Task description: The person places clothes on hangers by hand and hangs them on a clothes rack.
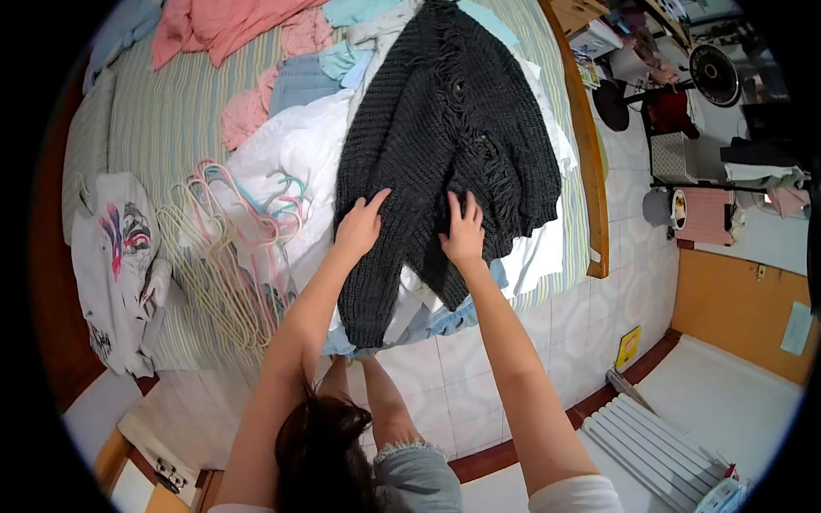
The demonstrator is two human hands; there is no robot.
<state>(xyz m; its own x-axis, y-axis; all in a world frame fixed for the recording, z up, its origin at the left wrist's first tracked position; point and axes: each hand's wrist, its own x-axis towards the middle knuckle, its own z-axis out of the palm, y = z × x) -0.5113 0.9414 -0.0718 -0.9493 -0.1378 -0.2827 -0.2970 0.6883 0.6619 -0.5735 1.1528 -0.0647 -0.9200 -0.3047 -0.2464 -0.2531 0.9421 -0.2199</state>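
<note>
A dark knitted sweater (428, 128) lies spread over a pile of clothes on the bed. My left hand (361, 224) rests on the sweater's left part, thumb and fingers apart. On its middle, near the lower edge, lies my right hand (464, 227) with the fingers spread. Neither hand visibly grips the knit. White clothes (299, 141) show beneath and to the left of the sweater. A tangle of pink, cream and blue hangers (231, 248) lies left of my left hand.
The striped bed (141, 128) holds a printed white sweatshirt (120, 248) at left and coral clothes (222, 26) at the top. A wooden bed edge (590, 171) runs along the right. Beyond stand a fan (714, 75) and a white rack (654, 445).
</note>
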